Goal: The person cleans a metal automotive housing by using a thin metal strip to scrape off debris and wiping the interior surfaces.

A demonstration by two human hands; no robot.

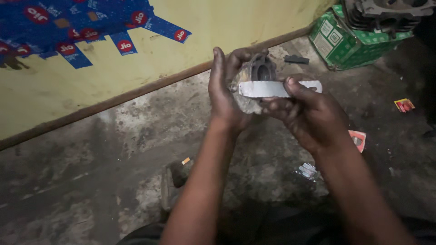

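- Up in the far right corner, a green printed carton [345, 43] sits on the concrete floor [113, 181] against the yellow wall [218, 27]; a dark finned engine part [386, 16] rests on top of it, and what is inside the carton cannot be seen.
- Held up between both hands, a grey metal engine piece [255, 77] with a round dark bore faces the camera.
- Left hand [225, 90] cups this piece from the left and behind, fingers wrapped over its top edge.
- Right hand [309, 113] pinches a flat strip of silvery metal [272, 89], thumb on top, laying it across the front of the piece just below the bore.
- Small scraps lie on the floor to the right: 2 red wrappers [404, 105] and a clear packet [308, 170].
- A short dark block [296, 59] lies near the wall.
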